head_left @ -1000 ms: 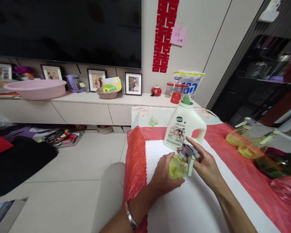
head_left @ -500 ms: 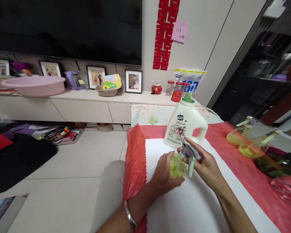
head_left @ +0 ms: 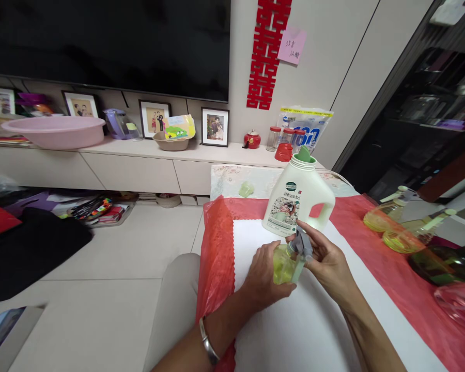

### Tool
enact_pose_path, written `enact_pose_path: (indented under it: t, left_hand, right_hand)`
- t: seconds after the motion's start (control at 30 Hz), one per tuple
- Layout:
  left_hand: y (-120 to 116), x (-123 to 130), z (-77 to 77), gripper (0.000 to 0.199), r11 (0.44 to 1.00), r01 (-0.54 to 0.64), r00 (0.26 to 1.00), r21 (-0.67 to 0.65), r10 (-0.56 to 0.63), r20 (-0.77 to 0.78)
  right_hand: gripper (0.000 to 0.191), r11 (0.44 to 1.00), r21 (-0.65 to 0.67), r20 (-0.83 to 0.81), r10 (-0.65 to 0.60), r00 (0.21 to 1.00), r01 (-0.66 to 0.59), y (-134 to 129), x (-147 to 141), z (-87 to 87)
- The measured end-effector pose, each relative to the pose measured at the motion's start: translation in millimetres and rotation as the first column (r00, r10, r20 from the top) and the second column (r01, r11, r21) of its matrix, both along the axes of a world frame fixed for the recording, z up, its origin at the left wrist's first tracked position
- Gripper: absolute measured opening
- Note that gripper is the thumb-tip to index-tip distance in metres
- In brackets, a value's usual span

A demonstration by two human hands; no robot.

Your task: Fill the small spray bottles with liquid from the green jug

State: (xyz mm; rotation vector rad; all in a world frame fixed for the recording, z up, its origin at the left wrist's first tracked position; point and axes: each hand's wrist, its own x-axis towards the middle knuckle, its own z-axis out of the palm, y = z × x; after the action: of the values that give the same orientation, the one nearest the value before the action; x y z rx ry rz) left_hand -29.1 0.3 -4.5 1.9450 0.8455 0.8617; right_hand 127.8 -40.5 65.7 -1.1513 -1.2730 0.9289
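Note:
A small spray bottle (head_left: 283, 264) with yellow-green contents is in front of me over the white cloth. My left hand (head_left: 262, 276) is wrapped round its body. My right hand (head_left: 328, 261) grips the grey trigger head (head_left: 303, 243) between thumb and fingers, at the bottle's neck. The pale green trigger lever points down and toward me. Just behind my hands stands a large cream detergent jug (head_left: 282, 181), uncapped, with a green spout in its mouth.
More spray bottles (head_left: 408, 238) and a dark bottle (head_left: 444, 263) stand on the right, near a clear pinkish dish (head_left: 459, 305). A green lid-like piece (head_left: 246, 189) lies at the table's back. Behind it is a low cabinet (head_left: 137, 173) with a pink basin (head_left: 58, 129).
The grey trigger head has turned on the bottle, so its nozzle and lever face more toward me. My right fingers have shifted with it. The left hand keeps its hold.

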Motion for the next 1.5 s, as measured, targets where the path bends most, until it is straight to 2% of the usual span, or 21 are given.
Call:
enact_pose_path:
  t: [0.27, 0.4, 0.5, 0.6, 0.7, 0.8, 0.97, 1.07, 1.2, 1.3, 1.43, 1.5]
  left_hand:
    - [-1, 0, -1.6, 0.093, 0.999, -0.005, 1.0, 0.051, 0.005, 0.008]
    - [1, -7, 3.3, 0.101, 1.0, 0.02, 1.0, -0.005, -0.02, -0.001]
    - [2, -19, 23.3, 0.108, 0.988, 0.104, 0.994, -0.114, -0.105, -0.007]
    - [-1, -30, 53.6, 0.103, 0.952, 0.146, 0.989, -0.269, -0.136, 0.055]
    - [-7, -28, 79.6, 0.075, 0.95, 0.102, 0.979, -0.294, -0.044, 0.199]
    - [-14, -14, 92.6, 0.042, 0.97, -0.035, 0.97, -0.242, 0.091, 0.225]
    - [-16, 7, 99.8, 0.023, 0.954, -0.251, 0.965, -0.164, 0.26, 0.035]
    - [-14, 11, 103.5, 0.019, 0.941, -0.317, 0.948, -0.118, 0.315, -0.038]
    - [-11, 10, 104.1, 0.014, 0.941, -0.332, 0.943, -0.07, 0.33, -0.04]
    - [-11, 8, 101.5, 0.017, 0.937, -0.346, 0.938, -0.058, 0.342, -0.058]
    - [-12, 5, 97.5, 0.038, 0.929, -0.338, 0.939, -0.15, 0.345, 0.017]
    - [-12, 4, 96.1, 0.037, 0.932, -0.316, 0.943, -0.176, 0.328, 0.044]
  right_hand:
    - [0.083, 0.988, 0.043, -0.064, -0.149, 0.987, 0.152, -1, -21, -13.9]
    - [0.084, 0.978, 0.078, -0.103, -0.186, 0.977, 0.195, 2, -29, -22.8]
    - [0.076, 0.976, 0.082, -0.111, -0.194, 0.975, 0.203, 3, -28, -27.9]
    - [0.067, 0.976, 0.077, -0.108, -0.194, 0.975, 0.203, 4, -26, -32.1]
    - [0.064, 0.972, 0.087, -0.107, -0.208, 0.972, 0.218, 4, -26, -35.3]
    - [0.06, 0.967, 0.104, -0.11, -0.222, 0.969, 0.234, 4, -29, -35.5]
    - [0.053, 0.962, 0.16, -0.097, -0.21, 0.973, 0.223, 5, -34, -34.5]
    - [0.044, 0.95, 0.217, -0.074, -0.212, 0.974, 0.223, 7, -33, -39.7]
    - [0.029, 0.945, 0.268, -0.031, -0.186, 0.982, 0.188, 9, -26, -46.4]
    - [0.021, 0.958, 0.263, -0.01, -0.118, 0.993, 0.117, 5, -22, -44.5]
    - [0.03, 0.979, 0.203, -0.005, 0.008, 1.0, -0.007, -4, -18, -38.4]
    - [0.032, 0.984, 0.176, -0.024, 0.041, 0.999, -0.036, -6, -16, -38.7]
